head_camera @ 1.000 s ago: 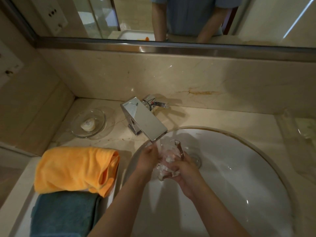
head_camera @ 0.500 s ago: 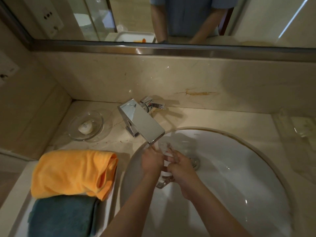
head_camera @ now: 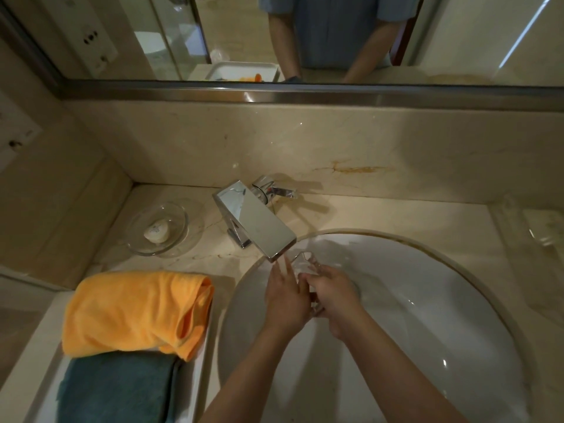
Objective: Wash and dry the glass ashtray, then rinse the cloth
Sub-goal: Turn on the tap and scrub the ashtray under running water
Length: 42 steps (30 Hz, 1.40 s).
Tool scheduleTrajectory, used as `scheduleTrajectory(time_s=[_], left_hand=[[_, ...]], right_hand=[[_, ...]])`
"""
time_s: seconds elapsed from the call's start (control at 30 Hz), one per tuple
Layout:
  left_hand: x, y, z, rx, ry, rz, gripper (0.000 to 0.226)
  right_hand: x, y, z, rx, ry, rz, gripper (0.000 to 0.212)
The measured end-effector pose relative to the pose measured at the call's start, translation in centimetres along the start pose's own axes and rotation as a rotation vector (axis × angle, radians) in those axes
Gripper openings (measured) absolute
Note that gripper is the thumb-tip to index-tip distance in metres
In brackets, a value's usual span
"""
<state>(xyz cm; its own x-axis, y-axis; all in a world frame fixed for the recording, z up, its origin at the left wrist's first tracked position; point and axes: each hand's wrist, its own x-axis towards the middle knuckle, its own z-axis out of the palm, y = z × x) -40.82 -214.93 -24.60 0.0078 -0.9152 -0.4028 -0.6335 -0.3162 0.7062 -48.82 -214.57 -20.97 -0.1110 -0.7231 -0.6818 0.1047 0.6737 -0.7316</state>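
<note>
While the glass ashtray [head_camera: 305,264] was being held under the faucet [head_camera: 254,222], it was found low over the white sink [head_camera: 427,300], just below the spout and between the two hands. The right hand [head_camera: 331,296] was seen curled round the ashtray's right side, gripping it; most of the glass was hidden behind that hand, and only the far corner was left showing beside the spout. The left hand [head_camera: 285,297] was laid against the near-left face with its fingers [head_camera: 282,267] straight and pointing up toward the spout — pressed on the glass, not closed round it.

The deciding relation was judged to be this: the ashtray lay ahead of both hands, tilted up on edge rather than flat, and the right hand carried it while the left was free to rub. Whether water was running could not be told with certainty. Washing was judged to be in hand, drying not yet begun.

The orange cloth [head_camera: 134,312] was noted on the counter well to the left, lying over a teal towel [head_camera: 116,389] — nearer the left hand. A glass dish with soap [head_camera: 157,230] stood left of the faucet.

No brand, label or legible writing was found anywhere.
</note>
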Motion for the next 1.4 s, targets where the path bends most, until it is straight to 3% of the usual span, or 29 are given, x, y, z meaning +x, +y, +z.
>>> scheduleTrajectory(time_s=[0.03,0.1,0.23,0.3,0.53,0.67,0.73,0.8,1.0,1.07,1.27,1.4], left_hand=[[0.1,-0.3,0.3,-0.111,0.056,0.016,0.054],[0.1,-0.5,0.1,-0.021,-0.051,0.076,0.041],[-0.5,-1.1,0.5,0.225,0.011,0.193,0.059],[-0.9,-2.0,1.0,0.276,-0.052,0.255,0.065],[-3.8,-2.1,0.3,0.064,-0.14,0.385,0.042],[-2.8,-3.1,-0.8,0.145,-0.024,0.53,0.044],[-2.2,-3.2,-1.7,0.16,-0.009,0.524,0.037],[-1.7,-3.1,-2.1,0.135,-0.013,0.5,0.037],[-1.0,-2.1,-2.3,-0.02,-0.064,0.39,0.073],[-0.6,-2.2,-2.3,-0.033,-0.093,0.392,0.076],[1.4,-2.4,-3.9,0.188,-0.202,0.436,0.051],[1.5,-2.5,-4.1,0.034,-0.218,0.362,0.036]], right_hand=[[0.0,0.2,0.0,-0.003,-0.002,0.007,0.019],[0.1,0.5,-0.1,-0.004,-0.005,0.012,0.017],[0.2,0.8,-0.2,0.006,0.012,0.021,0.015],[0.4,0.9,-0.3,0.02,0.027,0.025,0.01],[1.7,0.1,-1.7,0.168,0.08,0.083,0.009],[1.9,-0.1,-2.4,0.322,-0.039,0.146,0.047],[1.8,-0.1,-2.5,0.462,-0.121,0.211,0.056],[1.8,0.0,-2.5,0.549,-0.167,0.258,0.053],[2.2,1.3,-1.4,0.78,-0.073,0.379,0.031],[2.4,1.8,-1.2,0.796,-0.072,0.411,0.02],[2.8,2.4,-1.2,0.733,-0.077,0.451,0.018],[3.5,2.2,-1.0,0.631,-0.128,0.432,0.017]])
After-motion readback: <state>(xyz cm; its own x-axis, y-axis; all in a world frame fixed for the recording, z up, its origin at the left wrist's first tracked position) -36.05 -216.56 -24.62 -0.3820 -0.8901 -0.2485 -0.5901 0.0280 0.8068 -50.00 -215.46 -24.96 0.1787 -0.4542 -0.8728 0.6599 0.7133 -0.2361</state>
